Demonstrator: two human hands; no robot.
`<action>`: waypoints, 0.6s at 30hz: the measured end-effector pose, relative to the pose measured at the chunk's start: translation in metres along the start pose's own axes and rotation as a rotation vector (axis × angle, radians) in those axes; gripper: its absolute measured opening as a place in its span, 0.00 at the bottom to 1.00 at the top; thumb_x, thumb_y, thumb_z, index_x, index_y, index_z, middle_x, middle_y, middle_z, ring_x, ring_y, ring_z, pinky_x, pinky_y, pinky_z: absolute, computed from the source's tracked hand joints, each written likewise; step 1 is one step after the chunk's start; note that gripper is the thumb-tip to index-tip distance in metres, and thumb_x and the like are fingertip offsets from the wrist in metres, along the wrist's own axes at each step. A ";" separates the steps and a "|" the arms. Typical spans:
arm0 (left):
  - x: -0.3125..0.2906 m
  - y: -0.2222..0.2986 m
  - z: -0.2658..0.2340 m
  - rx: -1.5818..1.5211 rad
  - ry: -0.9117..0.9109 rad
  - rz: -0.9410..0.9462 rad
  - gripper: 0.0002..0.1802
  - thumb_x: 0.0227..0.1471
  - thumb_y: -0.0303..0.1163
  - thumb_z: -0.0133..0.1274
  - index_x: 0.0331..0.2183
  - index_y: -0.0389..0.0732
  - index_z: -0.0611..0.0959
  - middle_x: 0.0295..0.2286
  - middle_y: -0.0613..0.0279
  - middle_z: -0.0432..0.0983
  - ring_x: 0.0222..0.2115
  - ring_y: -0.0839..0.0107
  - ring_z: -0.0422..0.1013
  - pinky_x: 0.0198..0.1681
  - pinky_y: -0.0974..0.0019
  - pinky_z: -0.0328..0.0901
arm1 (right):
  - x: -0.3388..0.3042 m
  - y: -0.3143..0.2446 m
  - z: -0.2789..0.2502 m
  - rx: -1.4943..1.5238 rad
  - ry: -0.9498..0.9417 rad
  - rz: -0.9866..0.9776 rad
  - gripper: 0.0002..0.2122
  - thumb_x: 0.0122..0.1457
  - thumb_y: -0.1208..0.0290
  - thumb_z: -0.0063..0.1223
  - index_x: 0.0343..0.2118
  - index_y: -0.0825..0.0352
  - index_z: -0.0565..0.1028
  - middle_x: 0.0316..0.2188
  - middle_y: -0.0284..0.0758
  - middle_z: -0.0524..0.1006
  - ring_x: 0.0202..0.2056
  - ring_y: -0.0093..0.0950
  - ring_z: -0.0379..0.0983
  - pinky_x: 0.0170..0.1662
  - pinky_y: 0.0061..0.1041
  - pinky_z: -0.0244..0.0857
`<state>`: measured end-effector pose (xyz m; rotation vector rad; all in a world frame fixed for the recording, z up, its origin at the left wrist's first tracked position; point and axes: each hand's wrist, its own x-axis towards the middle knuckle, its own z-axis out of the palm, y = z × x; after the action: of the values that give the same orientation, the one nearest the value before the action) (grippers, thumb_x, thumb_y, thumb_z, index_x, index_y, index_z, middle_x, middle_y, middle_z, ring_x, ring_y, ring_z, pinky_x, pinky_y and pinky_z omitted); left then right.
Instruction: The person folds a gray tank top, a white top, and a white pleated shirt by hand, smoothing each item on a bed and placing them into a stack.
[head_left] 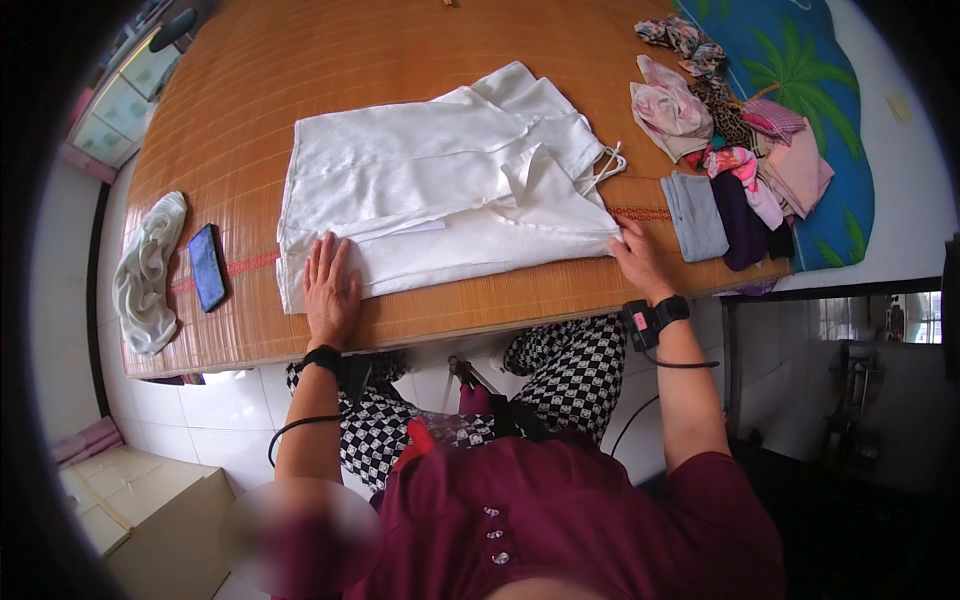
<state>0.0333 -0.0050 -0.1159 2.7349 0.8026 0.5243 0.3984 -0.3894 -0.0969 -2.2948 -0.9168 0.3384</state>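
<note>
A white satin garment [400,165] with thin straps lies spread on the brown mat, its strap end to the right and its wide hem to the left. Part of its near side is folded over, with a loose flap near the right end. My left hand [331,292] rests flat on the near left corner, fingers stretched out. At the near right corner, my right hand [642,262] grips the garment's edge between thumb and fingers. Bands with black devices sit on both wrists.
A crumpled white satin cloth [150,272] and a dark phone [208,268] lie at the left. Folded grey cloth [695,215], a dark purple one [737,220] and several pink and patterned clothes [672,112] are heaped at the right, beside a blue palm-tree cloth [840,130].
</note>
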 end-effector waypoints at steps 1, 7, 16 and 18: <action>0.000 0.001 0.001 0.006 0.003 -0.006 0.30 0.52 0.33 0.50 0.58 0.50 0.69 0.62 0.61 0.54 0.64 0.60 0.48 0.66 0.53 0.42 | 0.000 0.008 -0.005 -0.043 0.000 -0.018 0.13 0.59 0.67 0.50 0.38 0.75 0.73 0.57 0.50 0.65 0.59 0.46 0.56 0.60 0.37 0.53; 0.001 0.001 0.004 0.001 0.009 -0.012 0.31 0.50 0.34 0.51 0.58 0.51 0.69 0.62 0.61 0.55 0.64 0.60 0.48 0.66 0.53 0.43 | -0.006 -0.002 0.000 -0.179 0.101 -0.066 0.13 0.54 0.74 0.52 0.43 0.70 0.72 0.57 0.49 0.64 0.60 0.50 0.54 0.62 0.42 0.49; 0.000 0.002 0.001 0.020 0.015 -0.020 0.31 0.51 0.35 0.51 0.58 0.51 0.68 0.63 0.61 0.54 0.64 0.60 0.48 0.66 0.53 0.43 | -0.019 -0.113 0.038 -0.326 0.237 -0.335 0.24 0.55 0.72 0.54 0.56 0.64 0.67 0.61 0.45 0.59 0.64 0.48 0.49 0.64 0.44 0.45; 0.000 0.002 0.000 0.032 0.012 -0.020 0.32 0.51 0.35 0.51 0.59 0.51 0.68 0.63 0.61 0.54 0.64 0.60 0.48 0.66 0.53 0.43 | -0.014 -0.114 0.052 -0.349 0.203 -0.325 0.24 0.55 0.69 0.54 0.56 0.62 0.67 0.62 0.44 0.59 0.64 0.46 0.49 0.64 0.45 0.44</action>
<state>0.0344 -0.0068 -0.1153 2.7520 0.8470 0.5290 0.3052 -0.3120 -0.0631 -2.3737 -1.2970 -0.2068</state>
